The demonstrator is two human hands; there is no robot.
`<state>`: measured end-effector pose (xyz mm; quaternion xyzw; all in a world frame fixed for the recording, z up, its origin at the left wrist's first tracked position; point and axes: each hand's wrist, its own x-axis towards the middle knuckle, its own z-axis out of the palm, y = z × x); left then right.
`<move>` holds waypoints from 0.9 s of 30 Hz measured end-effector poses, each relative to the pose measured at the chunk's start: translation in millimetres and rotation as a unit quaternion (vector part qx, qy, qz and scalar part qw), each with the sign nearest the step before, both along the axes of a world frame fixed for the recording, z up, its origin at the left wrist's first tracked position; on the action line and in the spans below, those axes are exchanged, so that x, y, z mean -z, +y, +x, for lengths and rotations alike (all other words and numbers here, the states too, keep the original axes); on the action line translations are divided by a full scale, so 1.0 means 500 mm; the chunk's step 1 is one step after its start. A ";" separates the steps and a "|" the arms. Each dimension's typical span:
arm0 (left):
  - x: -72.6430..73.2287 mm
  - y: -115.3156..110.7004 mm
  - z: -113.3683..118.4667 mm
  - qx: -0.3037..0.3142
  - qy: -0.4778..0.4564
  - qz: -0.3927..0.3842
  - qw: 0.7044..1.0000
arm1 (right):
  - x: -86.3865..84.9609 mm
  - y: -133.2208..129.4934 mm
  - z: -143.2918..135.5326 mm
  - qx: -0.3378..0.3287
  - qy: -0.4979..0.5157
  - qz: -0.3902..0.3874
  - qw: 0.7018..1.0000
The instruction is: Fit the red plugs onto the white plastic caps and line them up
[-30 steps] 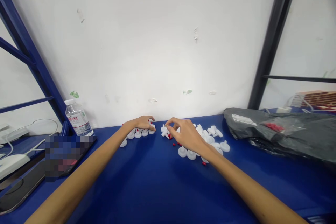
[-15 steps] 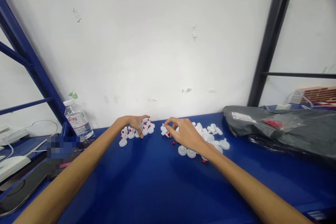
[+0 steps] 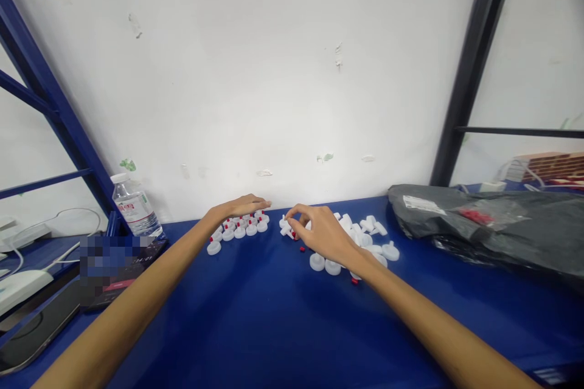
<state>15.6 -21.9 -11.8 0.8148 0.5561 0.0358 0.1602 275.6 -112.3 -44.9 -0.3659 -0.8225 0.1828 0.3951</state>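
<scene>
My left hand (image 3: 244, 206) is stretched out flat, palm down, over the back of a group of round white caps with red tips (image 3: 239, 231). Its fingers point right, and whether they touch the caps I cannot see. My right hand (image 3: 317, 231) curls thumb and forefinger into a pinch by some small white pieces (image 3: 283, 224) and red bits. What lies between those fingertips is too small to make out. Under and behind this hand spreads a heap of white caps and stemmed pieces (image 3: 369, 225), partly hidden by it. Near the wrist lies a red piece (image 3: 354, 281).
A water bottle (image 3: 135, 206) stands at the left by the wall, near dark phones (image 3: 39, 325) and white cables. On the right lies a grey plastic bag (image 3: 456, 219) with red pieces on it. The blue table (image 3: 269, 322) meets a white wall.
My left hand has turned from spread fingers reaching down among the caps to a flat hand raised over them, uncovering more caps. My right hand has stayed in place.
</scene>
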 end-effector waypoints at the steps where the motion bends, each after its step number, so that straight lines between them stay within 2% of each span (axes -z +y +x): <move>1: 0.005 0.003 0.006 0.001 -0.003 0.000 1.000 | 0.000 0.000 0.000 0.002 -0.002 0.003 1.000; 6: 0.020 0.009 0.016 -0.010 0.001 -0.005 1.000 | -0.001 0.000 0.000 0.001 0.000 0.006 1.000; 11: 0.011 -0.002 0.007 -0.027 0.007 0.002 1.000 | 0.000 0.001 0.002 0.003 0.000 0.006 1.000; 13: 0.007 -0.008 0.005 -0.026 -0.010 0.033 0.999 | 0.000 0.002 0.003 0.008 -0.002 0.006 1.000; 17: 0.010 -0.032 0.021 -0.020 -0.043 0.174 0.984 | 0.001 0.010 0.007 0.031 -0.025 0.035 0.999; 19: 0.023 -0.053 0.040 -0.010 -0.052 0.210 0.976 | 0.003 0.016 0.009 0.061 -0.056 0.079 0.993; 22: 0.060 -0.091 0.074 0.040 -0.072 0.211 0.974 | 0.006 0.025 0.013 0.110 -0.102 0.131 0.980; 25: 0.103 -0.116 0.099 0.086 -0.068 0.212 0.971 | 0.007 0.029 0.016 0.127 -0.123 0.135 0.975; 27: 0.126 -0.119 0.106 0.085 -0.054 0.207 0.973 | 0.007 0.031 0.016 0.130 -0.130 0.130 0.974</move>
